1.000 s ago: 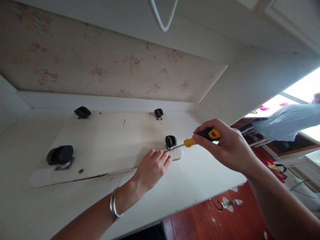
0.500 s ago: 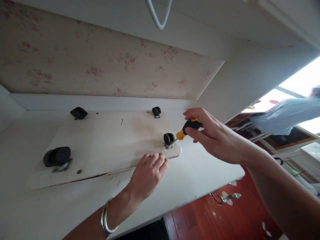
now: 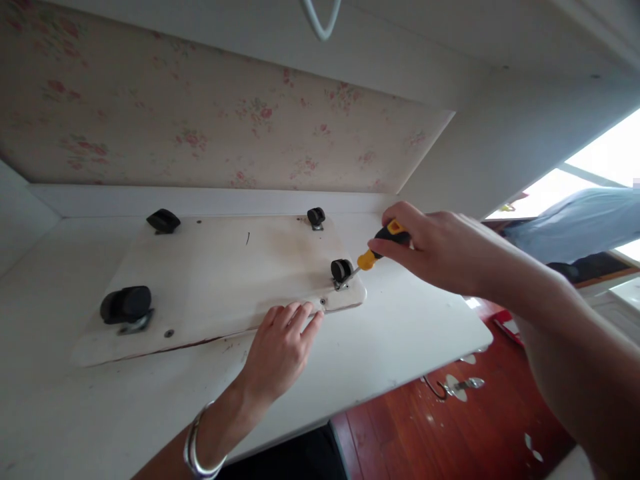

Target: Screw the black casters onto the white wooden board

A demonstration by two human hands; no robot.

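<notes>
A white board (image 3: pixel 220 280) lies flat on the white desk (image 3: pixel 390 333) with black caster wheels on its corners. My right hand (image 3: pixel 435 250) is closed round a black and yellow screwdriver (image 3: pixel 381 245). Its tip touches the bracket of the near right caster (image 3: pixel 341 271). My left hand (image 3: pixel 280 343) rests flat on the board's front edge, fingers stretched out, holding nothing. A screw head (image 3: pixel 323 301) shows just beyond its fingertips.
Other casters stand at the near left (image 3: pixel 126 305), far left (image 3: pixel 163 221) and far right (image 3: pixel 316 217). Floral wallpaper (image 3: pixel 210 127) backs the desk. A red wooden floor (image 3: pixel 440 427) lies below the desk edge. A person in a light blue top (image 3: pixel 575 220) is at the right.
My right hand has moved the screwdriver from the board's front edge up to the caster's bracket. My left hand has slid back a little towards me along the board's edge.
</notes>
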